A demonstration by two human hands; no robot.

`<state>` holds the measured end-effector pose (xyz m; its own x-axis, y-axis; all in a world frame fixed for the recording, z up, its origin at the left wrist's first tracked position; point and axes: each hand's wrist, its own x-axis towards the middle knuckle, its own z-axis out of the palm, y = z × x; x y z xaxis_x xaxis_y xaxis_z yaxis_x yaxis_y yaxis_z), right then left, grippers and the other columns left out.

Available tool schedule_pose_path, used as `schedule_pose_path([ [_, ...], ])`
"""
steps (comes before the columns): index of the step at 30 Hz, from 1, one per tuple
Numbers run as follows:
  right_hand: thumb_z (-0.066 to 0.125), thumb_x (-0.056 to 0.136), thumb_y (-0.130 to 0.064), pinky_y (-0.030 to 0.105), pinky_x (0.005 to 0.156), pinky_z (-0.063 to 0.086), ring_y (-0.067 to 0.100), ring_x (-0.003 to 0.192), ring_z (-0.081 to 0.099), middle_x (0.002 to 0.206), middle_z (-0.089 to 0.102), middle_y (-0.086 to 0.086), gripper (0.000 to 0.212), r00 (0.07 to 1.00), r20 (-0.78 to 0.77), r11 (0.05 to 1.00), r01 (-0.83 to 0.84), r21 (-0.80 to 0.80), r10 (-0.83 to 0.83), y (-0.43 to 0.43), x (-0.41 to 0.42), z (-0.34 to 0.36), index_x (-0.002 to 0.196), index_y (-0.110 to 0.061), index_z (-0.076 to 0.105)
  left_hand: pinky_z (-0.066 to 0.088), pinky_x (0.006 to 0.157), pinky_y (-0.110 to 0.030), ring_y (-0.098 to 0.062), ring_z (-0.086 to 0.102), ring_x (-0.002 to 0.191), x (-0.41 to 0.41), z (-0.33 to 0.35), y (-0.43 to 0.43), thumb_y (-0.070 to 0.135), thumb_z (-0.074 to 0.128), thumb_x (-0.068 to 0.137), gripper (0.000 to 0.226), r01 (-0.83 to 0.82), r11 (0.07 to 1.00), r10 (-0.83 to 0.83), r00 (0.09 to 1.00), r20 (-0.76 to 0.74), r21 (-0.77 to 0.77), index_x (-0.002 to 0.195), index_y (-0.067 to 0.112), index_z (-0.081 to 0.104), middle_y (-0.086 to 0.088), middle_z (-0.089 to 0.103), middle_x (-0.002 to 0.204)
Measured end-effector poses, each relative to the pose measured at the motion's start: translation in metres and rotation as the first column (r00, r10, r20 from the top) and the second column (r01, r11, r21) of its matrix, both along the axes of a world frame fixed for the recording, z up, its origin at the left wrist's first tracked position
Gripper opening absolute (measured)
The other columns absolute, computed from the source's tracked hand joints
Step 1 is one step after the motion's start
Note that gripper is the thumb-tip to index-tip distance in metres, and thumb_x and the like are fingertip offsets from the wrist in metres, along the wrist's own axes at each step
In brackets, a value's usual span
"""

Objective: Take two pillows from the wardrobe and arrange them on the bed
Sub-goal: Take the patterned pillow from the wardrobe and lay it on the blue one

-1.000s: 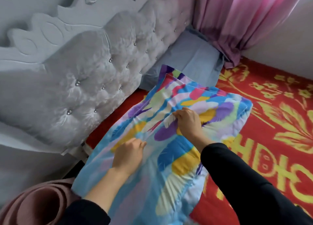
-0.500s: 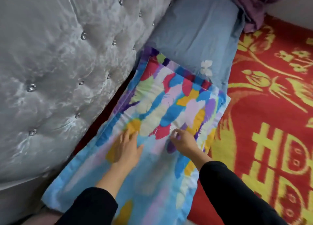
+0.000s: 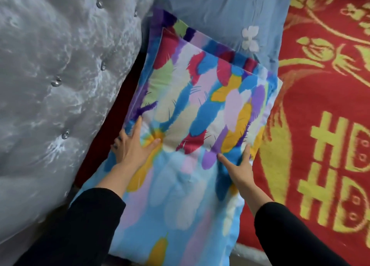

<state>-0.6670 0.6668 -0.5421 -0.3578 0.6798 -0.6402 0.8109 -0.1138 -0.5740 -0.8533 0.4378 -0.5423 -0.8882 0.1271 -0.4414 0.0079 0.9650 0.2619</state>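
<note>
Both palms lie flat with fingers spread, gripping nothing: your left hand [image 3: 133,147] presses the colourful pillow's [image 3: 192,113] headboard-side edge, your right hand [image 3: 239,166] its outer edge. That pillow lies on the red bedspread [image 3: 320,125] beside the grey tufted headboard [image 3: 60,75], its far end apparently overlapping the blue pillow [image 3: 220,15].

Soft even daylight, no hard shadows, slight motion blur, wide-angle bending at edges
</note>
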Motion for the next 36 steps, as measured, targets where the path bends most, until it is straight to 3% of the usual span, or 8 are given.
schedule_pose_path([
  [7, 0.080, 0.058, -0.055, 0.048, 0.108, 0.033, 0.042, 0.124, 0.036, 0.136, 0.030, 0.015, 0.110, 0.989, 0.082, 0.992, 0.118, 0.035, -0.121, -0.016, -0.018, 0.010, 0.141, -0.050, 0.008, 0.039, 0.087, -0.051, -0.038, 0.047, 0.098, 0.000, 0.023, 0.009, 0.060, 0.069, 0.066, 0.088, 0.009, 0.997, 0.001, 0.992, -0.124, 0.079, 0.136, 0.046, 0.018, -0.018, 0.043, 0.110],
  [14, 0.083, 0.058, -0.035, 0.047, 0.103, 0.040, 0.029, 0.116, 0.043, 0.115, 0.032, 0.002, 0.104, 0.983, -0.092, 0.986, 0.163, 0.023, -0.160, -0.029, -0.037, 0.028, 0.140, -0.046, 0.020, 0.045, 0.082, -0.051, -0.038, 0.050, 0.089, -0.016, 0.060, -0.008, 0.054, 0.077, 0.058, 0.087, -0.011, 0.987, 0.061, 0.949, -0.308, 0.163, 0.130, 0.048, 0.029, -0.011, 0.041, 0.095],
  [17, 0.082, 0.062, -0.030, 0.041, 0.103, 0.039, 0.028, 0.116, 0.044, 0.118, 0.035, 0.005, 0.103, 0.991, -0.126, 0.998, 0.049, 0.041, -0.043, -0.032, -0.047, 0.023, 0.143, -0.040, 0.019, 0.041, 0.090, -0.053, -0.041, 0.048, 0.097, -0.036, 0.054, -0.027, 0.054, 0.076, 0.061, 0.087, -0.042, 0.992, 0.073, 0.959, -0.275, 0.117, 0.133, 0.048, 0.028, -0.017, 0.042, 0.105],
  [20, 0.079, 0.069, -0.027, 0.034, 0.099, 0.037, 0.032, 0.122, 0.041, 0.130, 0.035, 0.015, 0.107, 0.987, -0.026, 0.987, -0.160, -0.027, 0.160, -0.028, -0.038, 0.012, 0.147, -0.035, 0.007, 0.034, 0.100, -0.054, -0.044, 0.038, 0.114, -0.040, 0.035, -0.043, 0.051, 0.069, 0.072, 0.083, -0.017, 1.000, 0.015, 0.993, -0.117, -0.018, 0.140, 0.043, 0.023, -0.026, 0.038, 0.122],
  [24, 0.075, 0.073, -0.033, 0.040, 0.102, 0.042, 0.036, 0.121, 0.045, 0.133, 0.042, 0.018, 0.107, 0.959, 0.054, 0.959, -0.275, -0.061, 0.278, -0.023, -0.028, 0.012, 0.146, -0.035, -0.003, 0.022, 0.109, -0.057, -0.040, 0.014, 0.137, -0.024, 0.019, -0.047, 0.048, 0.055, 0.085, 0.075, -0.017, 0.995, 0.017, 1.000, -0.004, -0.102, 0.144, 0.040, 0.008, -0.022, 0.012, 0.151],
  [27, 0.072, 0.075, -0.037, 0.043, 0.100, 0.042, 0.041, 0.117, 0.044, 0.130, 0.039, 0.022, 0.103, 0.910, 0.168, 0.921, -0.388, 0.029, 0.378, -0.026, -0.028, 0.021, 0.146, -0.032, -0.003, 0.018, 0.112, -0.057, -0.034, 0.001, 0.142, -0.013, 0.023, -0.048, 0.045, 0.051, 0.088, 0.074, -0.018, 0.990, 0.022, 0.999, 0.025, -0.137, 0.145, 0.037, 0.005, -0.014, -0.001, 0.157],
  [32, 0.065, 0.080, -0.035, 0.048, 0.094, 0.043, 0.036, 0.127, 0.033, 0.138, 0.030, 0.015, 0.087, 0.781, 0.199, 0.746, -0.625, 0.232, 0.592, -0.044, -0.029, 0.054, 0.147, -0.025, 0.009, 0.024, 0.111, -0.054, -0.042, 0.010, 0.139, 0.027, 0.059, -0.043, 0.030, 0.052, 0.088, 0.065, 0.004, 0.997, -0.003, 1.000, 0.014, -0.082, 0.144, 0.029, 0.018, -0.018, 0.004, 0.156],
  [36, 0.061, 0.083, -0.036, 0.049, 0.102, 0.036, 0.030, 0.135, 0.025, 0.148, 0.025, 0.011, 0.081, 0.653, 0.185, 0.570, -0.741, 0.355, 0.734, -0.053, -0.022, 0.087, 0.146, -0.021, 0.013, 0.024, 0.112, -0.052, -0.040, 0.015, 0.139, 0.078, 0.090, -0.030, 0.027, 0.049, 0.090, 0.063, 0.022, 1.000, -0.021, 0.998, -0.065, 0.013, 0.145, 0.025, 0.019, -0.019, 0.009, 0.155],
])
